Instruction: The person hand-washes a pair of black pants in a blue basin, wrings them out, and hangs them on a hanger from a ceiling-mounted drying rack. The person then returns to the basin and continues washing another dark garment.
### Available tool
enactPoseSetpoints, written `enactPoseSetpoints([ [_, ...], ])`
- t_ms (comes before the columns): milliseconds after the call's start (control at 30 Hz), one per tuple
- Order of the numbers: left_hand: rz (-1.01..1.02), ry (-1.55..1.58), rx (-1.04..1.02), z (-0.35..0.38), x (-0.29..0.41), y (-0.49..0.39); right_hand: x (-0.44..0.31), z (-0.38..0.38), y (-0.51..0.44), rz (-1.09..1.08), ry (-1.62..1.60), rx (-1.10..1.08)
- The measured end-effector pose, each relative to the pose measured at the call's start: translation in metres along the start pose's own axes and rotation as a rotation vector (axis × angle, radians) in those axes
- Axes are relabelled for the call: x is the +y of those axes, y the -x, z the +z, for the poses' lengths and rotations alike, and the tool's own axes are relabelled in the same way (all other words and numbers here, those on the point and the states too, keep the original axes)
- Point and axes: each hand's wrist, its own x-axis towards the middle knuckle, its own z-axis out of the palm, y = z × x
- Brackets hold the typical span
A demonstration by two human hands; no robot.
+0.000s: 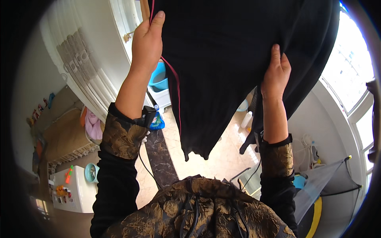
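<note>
Black trousers [214, 68] with a pink stripe down the left edge hang in front of me, their legs tapering toward the floor. My left hand [148, 41] grips the striped edge, thumb lying on the fabric. On the other side, my right hand [276, 73] pinches the cloth near the right leg, lower than the left hand. Both hands are raised, with the fabric spread between them. The top of the trousers runs out of view, and most fingers are hidden behind the cloth.
Behind the trousers stand a blue basin [159, 78] and a bottle of blue liquid [157, 122]. A white bottle [246, 119] is on the tiled floor [205, 168]. At left are a curtain [86, 62], a sofa [67, 134] and a white cabinet [78, 184]; at right, a netted enclosure [333, 181].
</note>
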Motion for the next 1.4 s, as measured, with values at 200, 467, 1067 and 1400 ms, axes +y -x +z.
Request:
enactPoseSetpoints([
  [200,0.199,0.185,-0.013,0.019,-0.045,0.076,0.041,-0.023,0.05,0.053,-0.078,-0.195],
  [467,0.136,-0.424,0.233,0.024,-0.113,0.171,0.097,-0.016,0.137,0.184,-0.13,-0.321],
  [1067,-0.266,-0.354,0.103,-0.017,-0.106,0.156,0.104,0.001,0.121,0.225,0.267,-0.181],
  [1400,-0.254,0.108,-0.144,-0.019,-0.175,0.277,0.164,-0.06,0.224,0.561,-0.135,-0.55],
])
